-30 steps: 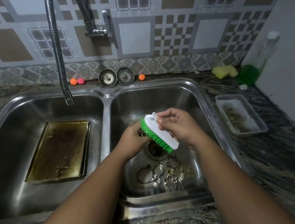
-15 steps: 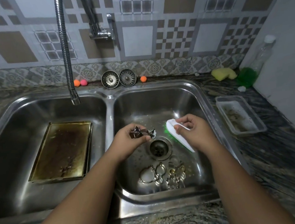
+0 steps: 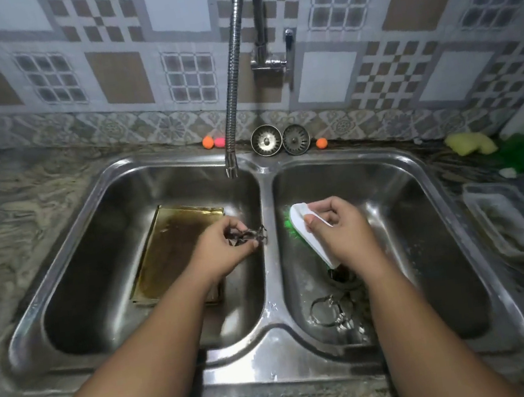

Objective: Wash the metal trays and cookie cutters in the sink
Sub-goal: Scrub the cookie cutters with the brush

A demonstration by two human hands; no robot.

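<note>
The left hand (image 3: 224,249) hangs over the right side of the left basin, just beside the divider of the sink (image 3: 273,272). Its grip is pinched on a small metal cookie cutter (image 3: 248,234), thumb and curled fingertips closed on it. The cutter sticks out of the grip to the right, toward the divider, and its shape is too blurred to make out. The back of the hand faces up, and the forearm runs in from the lower left across the near rim.

Below that hand a brown-stained tray (image 3: 173,242) lies flat on the floor of the left basin, its near right corner hidden under the forearm.

The right hand (image 3: 340,231) is over the right basin, its grip closed around a scrub brush (image 3: 305,226). The fingers curl over the brush's white back, and the green bristles face left toward the divider. The brush is tilted, far end high, near end pointing down at the drain (image 3: 343,279). Brush and cutter are apart, with the divider between them.

More loose cutters (image 3: 329,313) lie on the right basin's floor, just in front of the drain and beside the right forearm.

The faucet hose (image 3: 233,79) hangs with its nozzle above the back of the left basin. Two strainer plugs (image 3: 266,140) stand behind the sink. On the worktop to the right lie a pale soiled tray (image 3: 514,223) and, further back, a yellow sponge (image 3: 470,143).
</note>
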